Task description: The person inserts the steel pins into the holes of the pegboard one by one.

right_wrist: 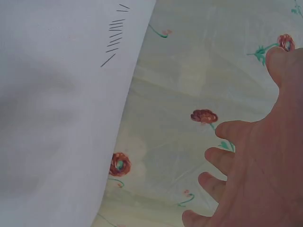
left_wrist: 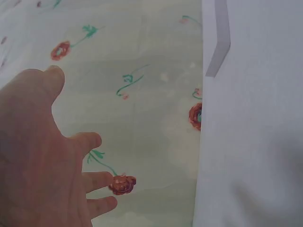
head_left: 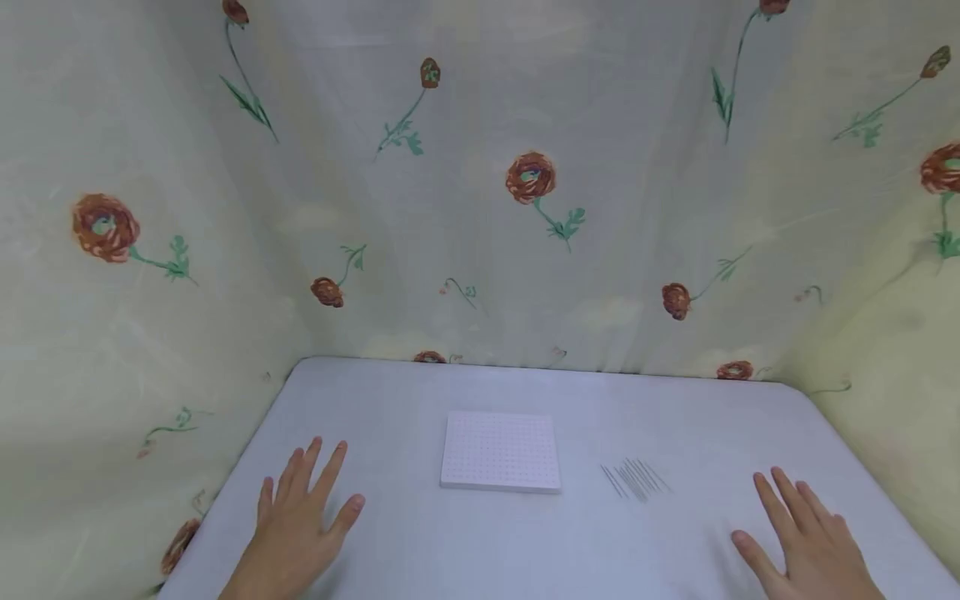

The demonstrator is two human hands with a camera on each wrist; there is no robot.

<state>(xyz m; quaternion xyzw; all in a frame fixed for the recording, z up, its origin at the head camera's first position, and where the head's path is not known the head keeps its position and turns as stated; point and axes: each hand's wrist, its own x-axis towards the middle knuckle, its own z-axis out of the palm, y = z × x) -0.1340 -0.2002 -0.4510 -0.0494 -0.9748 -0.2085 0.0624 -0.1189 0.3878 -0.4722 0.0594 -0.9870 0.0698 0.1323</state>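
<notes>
Between left hand (head_left: 298,521) and right hand (head_left: 810,542) | board (head_left: 500,451) | thin rods (head_left: 636,478), nearer right

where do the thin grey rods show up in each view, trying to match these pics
Head: the thin grey rods lie right of the white perforated board, between it and the right hand.
Left wrist: not in it.
Right wrist: thin grey rods near the top, left of centre.
Shared landmark: the flowered cloth beyond the white table's edge.
</notes>
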